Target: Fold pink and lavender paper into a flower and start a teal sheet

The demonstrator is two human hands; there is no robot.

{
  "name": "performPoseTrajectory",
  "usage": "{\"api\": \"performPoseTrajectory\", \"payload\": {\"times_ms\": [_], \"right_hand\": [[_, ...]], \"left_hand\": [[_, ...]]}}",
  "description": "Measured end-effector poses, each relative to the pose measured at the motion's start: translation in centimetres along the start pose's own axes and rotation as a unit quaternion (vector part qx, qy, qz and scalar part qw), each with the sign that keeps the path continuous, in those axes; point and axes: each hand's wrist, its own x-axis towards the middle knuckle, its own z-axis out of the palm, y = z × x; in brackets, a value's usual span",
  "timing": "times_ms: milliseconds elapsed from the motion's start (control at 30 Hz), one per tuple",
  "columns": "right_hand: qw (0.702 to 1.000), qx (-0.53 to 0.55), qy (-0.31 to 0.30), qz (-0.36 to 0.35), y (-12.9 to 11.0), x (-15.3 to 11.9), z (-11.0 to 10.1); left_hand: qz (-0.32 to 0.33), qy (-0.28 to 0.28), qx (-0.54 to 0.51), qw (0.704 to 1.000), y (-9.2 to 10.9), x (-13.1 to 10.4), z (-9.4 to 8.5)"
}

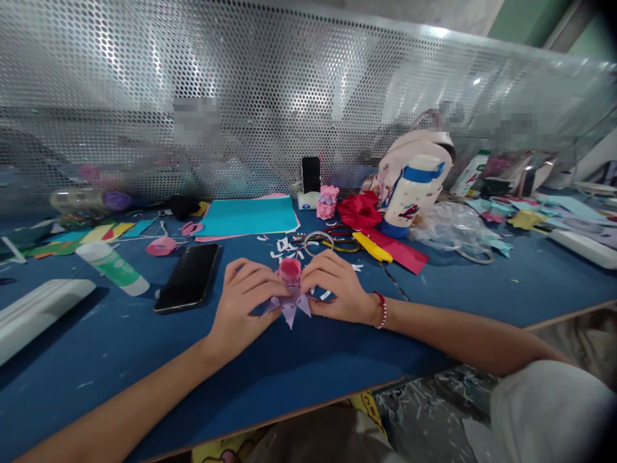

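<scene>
Between my hands is a paper flower with pointed purple petals and a rolled pink paper tube rising at its centre. My left hand is closed on its left side, the fingers bent over the purple paper. On the other side my right hand pinches the right edge, thumb below and fingers above. Fingertips hide part of the petals and the tube's base. White paper scraps lie just behind the flower, near a roll of tape.
A black phone and a glue tube lie to the left. Blue paper sheets lie behind. To the right are a yellow cutter, red paper, a water bottle and a backpack. A perforated metal panel borders the table.
</scene>
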Motion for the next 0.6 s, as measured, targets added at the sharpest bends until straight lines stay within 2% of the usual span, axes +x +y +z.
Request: {"api": "performPoseTrajectory", "payload": {"times_ms": [67,200,333,433,533,600], "right_hand": [[1.000,0.009,-0.007,0.015,0.0,-0.1,0.1],[0.999,0.020,-0.027,0.041,0.0,-0.2,0.3],[0.996,0.034,-0.038,0.073,0.3,-0.4,0.5],[0.992,0.048,-0.053,0.108,0.5,-0.5,0.5],[0.986,0.065,-0.066,0.139,0.4,-0.5,0.4],[0.983,0.073,-0.072,0.151,0.3,-0.4,0.3]], "left_hand": [[-0.039,0.002,-0.038,0.999,0.1,0.0,0.1],[-0.158,0.007,-0.118,0.980,0.3,-0.2,0.7],[-0.270,0.001,-0.179,0.946,0.3,-0.1,1.3],[-0.339,-0.015,-0.248,0.907,0.4,0.0,1.5],[-0.380,-0.028,-0.295,0.876,0.5,0.1,1.6],[-0.380,-0.037,-0.299,0.875,0.6,0.2,1.6]]}}
